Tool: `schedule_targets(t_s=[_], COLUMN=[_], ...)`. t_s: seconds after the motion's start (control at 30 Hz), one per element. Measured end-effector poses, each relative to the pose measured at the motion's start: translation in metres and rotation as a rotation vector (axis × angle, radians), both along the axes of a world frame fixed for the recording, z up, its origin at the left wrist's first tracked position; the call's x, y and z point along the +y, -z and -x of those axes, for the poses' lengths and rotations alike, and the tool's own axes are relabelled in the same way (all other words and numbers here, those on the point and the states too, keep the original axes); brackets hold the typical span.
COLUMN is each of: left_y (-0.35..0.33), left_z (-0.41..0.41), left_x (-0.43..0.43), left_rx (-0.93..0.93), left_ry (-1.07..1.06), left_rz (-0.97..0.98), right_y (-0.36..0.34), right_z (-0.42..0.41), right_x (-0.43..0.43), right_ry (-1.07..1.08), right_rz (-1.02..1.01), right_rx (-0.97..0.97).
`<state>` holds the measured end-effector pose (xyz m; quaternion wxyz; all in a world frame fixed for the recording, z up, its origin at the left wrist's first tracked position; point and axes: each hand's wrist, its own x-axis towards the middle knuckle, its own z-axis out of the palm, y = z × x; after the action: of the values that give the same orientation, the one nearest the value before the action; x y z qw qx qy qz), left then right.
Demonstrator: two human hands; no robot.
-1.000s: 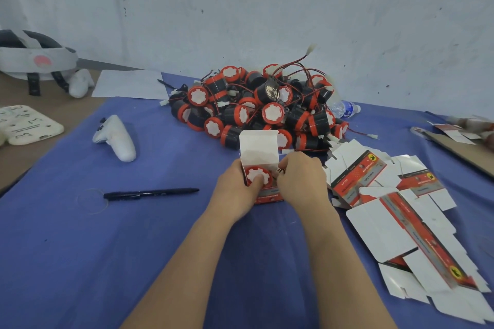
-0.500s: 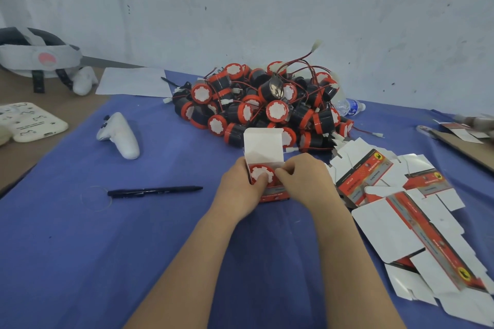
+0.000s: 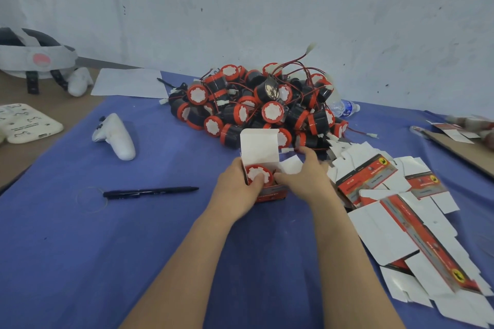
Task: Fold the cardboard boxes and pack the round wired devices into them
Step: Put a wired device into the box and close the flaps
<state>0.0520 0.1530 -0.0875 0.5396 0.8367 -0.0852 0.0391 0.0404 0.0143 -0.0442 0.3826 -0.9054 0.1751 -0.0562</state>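
Ok so you're at the tuck-and-close bit on this box [image 3: 270, 193]. It sits on the desk [image 3: 133, 248] right in front of the pile [image 3: 267, 109], lid [image 3: 258, 145] standing straight up, and 1 device [image 3: 257, 176] is down inside with its white face up. Your left hand [image 3: 236, 189] has its fingers wrapped round the box's left side and the thumb pressing on the device's face, which is good, use that as your anchor. Your right hand [image 3: 307, 178] is at the right side flap [image 3: 292, 165], fingers spread fairly wide and reaching toward a white connector [image 3: 287, 151] that pokes out by the lid. I honestly can't tell if you're pinching anything or just touching it. If that connector belongs to the boxed device (it could be 1 from the pile), I'd coil the wire down beside the body first, since a wire caught under a flap will probably stop the lid seating. Then fold the side flap in, bring the lid over and slide its tongue in at the front. Go gentle, this thin card looks easy to crease. The flat boxes [image 3: 374, 181] on your right are handy for the next round.
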Motion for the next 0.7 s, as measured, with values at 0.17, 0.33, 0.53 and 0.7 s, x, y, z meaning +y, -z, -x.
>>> schedule_targets(t_s=[0.17,0.33,0.53,0.7], left_y=[-0.001,-0.002,-0.004,-0.001], left_z=[-0.001,0.003,0.0,-0.001], left_x=[-0.001,-0.004,0.003,0.006], left_rx=[-0.011,-0.05,-0.128,-0.211], left_ry=[-0.05,-0.157,-0.257,-0.279], left_rz=[-0.117,-0.134,-0.043,-0.006], right_y=[0.008,0.021,0.023,0.019], right_z=[-0.007,-0.013,-0.01,-0.012], right_x=[-0.003,0.013,0.024,0.013], right_ry=[0.032,0.012,-0.306,-0.407], right_rz=[-0.321,-0.067,0.121,-0.073], right_rx=[0.04,-0.191,-0.257,-0.235])
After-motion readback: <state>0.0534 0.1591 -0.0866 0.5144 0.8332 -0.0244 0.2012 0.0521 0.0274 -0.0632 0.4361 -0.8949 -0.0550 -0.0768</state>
